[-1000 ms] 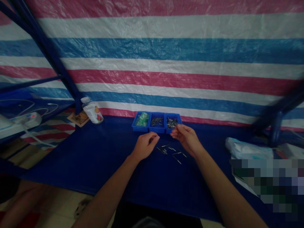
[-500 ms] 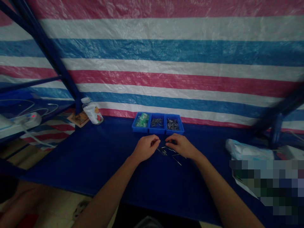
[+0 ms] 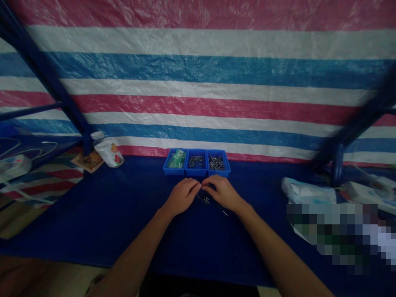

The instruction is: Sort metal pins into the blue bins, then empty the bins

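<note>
At the far left of the dark blue desk (image 3: pixel 123 214) stands a clear, white-capped plastic bottle with a fruit label (image 3: pixel 109 152), just beside a flat brown picture card (image 3: pixel 88 161). Next comes a blue plastic bin of green-and-clear packets (image 3: pixel 173 171), with the left hand (image 3: pixel 183 196) in front of it, fingers curled. A blue bin of thin metal pieces (image 3: pixel 196 172) follows; nearer, loose slim metal pins (image 3: pixel 206 200) lie on the desk between the hands. Then a blue bin of short silvery pieces (image 3: pixel 219 173) and the right hand (image 3: pixel 224 193), also curled, its fingertips meeting the left's — whether either grips anything, I cannot tell. Farther right lies a crumpled white-and-blue plastic packet (image 3: pixel 308 191).
</note>
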Demonstrator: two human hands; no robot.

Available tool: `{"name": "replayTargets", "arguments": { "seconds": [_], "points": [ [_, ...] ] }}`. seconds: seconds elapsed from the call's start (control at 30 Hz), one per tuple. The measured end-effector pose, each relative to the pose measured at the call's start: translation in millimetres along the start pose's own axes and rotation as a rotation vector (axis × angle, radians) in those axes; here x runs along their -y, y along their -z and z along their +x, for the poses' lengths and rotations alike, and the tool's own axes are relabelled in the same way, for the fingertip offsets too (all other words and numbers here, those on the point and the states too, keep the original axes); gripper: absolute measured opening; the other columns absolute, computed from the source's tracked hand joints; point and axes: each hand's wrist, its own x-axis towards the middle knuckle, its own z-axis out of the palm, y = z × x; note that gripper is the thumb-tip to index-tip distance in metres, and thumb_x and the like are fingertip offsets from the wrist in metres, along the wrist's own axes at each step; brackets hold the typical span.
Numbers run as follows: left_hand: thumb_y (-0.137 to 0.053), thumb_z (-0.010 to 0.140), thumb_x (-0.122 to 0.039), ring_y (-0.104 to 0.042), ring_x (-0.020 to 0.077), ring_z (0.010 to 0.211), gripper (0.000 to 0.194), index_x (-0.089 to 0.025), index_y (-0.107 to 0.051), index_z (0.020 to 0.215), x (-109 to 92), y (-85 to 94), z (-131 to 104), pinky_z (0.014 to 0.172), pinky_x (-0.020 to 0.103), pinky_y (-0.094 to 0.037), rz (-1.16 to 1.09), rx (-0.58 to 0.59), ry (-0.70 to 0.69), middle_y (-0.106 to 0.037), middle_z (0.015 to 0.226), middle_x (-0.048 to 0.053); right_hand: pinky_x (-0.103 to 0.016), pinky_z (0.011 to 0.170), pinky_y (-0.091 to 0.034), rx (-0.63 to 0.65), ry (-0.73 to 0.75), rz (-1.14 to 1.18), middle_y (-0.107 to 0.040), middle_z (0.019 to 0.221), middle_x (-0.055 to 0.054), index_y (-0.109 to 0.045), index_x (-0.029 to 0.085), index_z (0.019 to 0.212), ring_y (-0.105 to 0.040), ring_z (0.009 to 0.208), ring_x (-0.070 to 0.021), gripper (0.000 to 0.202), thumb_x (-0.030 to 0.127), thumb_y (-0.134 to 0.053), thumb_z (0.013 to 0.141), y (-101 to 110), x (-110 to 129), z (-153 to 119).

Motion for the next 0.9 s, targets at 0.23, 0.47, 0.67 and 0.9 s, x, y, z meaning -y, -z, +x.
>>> {"name": "replayTargets", "arguments": {
  "seconds": [0.23,0.47,0.67,0.9],
  "points": [
    [-0.048,0.097,-0.030,-0.058,0.0158,0.078,0.020,-0.019,-0.062,0.088,1.5,-1.5,0.4,0.074,0.030,-0.043,-0.071,-0.092,0.021,-0.064,0.083,0.001,-0.032,0.077,-0.049,-0.112,-0.118,0.379,-0.074,0.094,-0.003,-0.071,0.023,0.095,-0.066,0.084,-0.0168,0.014,0.029,-0.063,0.086,-2.6,4.0,2.4],
    [-0.057,0.092,-0.028,-0.057,0.0140,0.072,0.012,-0.019,-0.061,0.085,-2.3,0.6,0.2,0.069,0.027,-0.044,-0.106,-0.162,-0.011,-0.064,0.079,0.000,-0.026,0.055,-0.036,-0.141,-0.325,0.435,-0.060,0.064,0.001,-0.063,0.019,0.070,-0.049,0.058,-0.0115,0.031,0.046,-0.061,0.084,0.9,3.4,4.3],
    [-0.059,0.092,-0.028,-0.058,0.0135,0.071,0.013,-0.019,-0.062,0.083,-2.3,1.2,-0.2,0.069,0.027,-0.045,-0.115,-0.198,-0.039,-0.064,0.078,0.000,-0.026,0.054,-0.032,-0.101,-0.325,0.512,-0.054,0.061,0.002,-0.057,0.020,0.066,-0.043,0.055,-0.0104,0.035,0.048,-0.057,0.086,-0.3,4.5,5.0],
    [-0.061,0.089,-0.032,-0.057,0.0136,0.068,0.014,-0.020,-0.064,0.094,-2.7,1.9,-2.4,0.065,0.026,-0.045,-0.150,-0.240,-0.005,-0.064,0.076,0.000,-0.028,0.061,-0.037,-0.076,-0.282,0.575,-0.058,0.066,0.001,-0.061,0.020,0.069,-0.050,0.062,-0.0122,0.031,0.047,-0.059,0.086,6.5,1.7,5.8]
  ]
}}
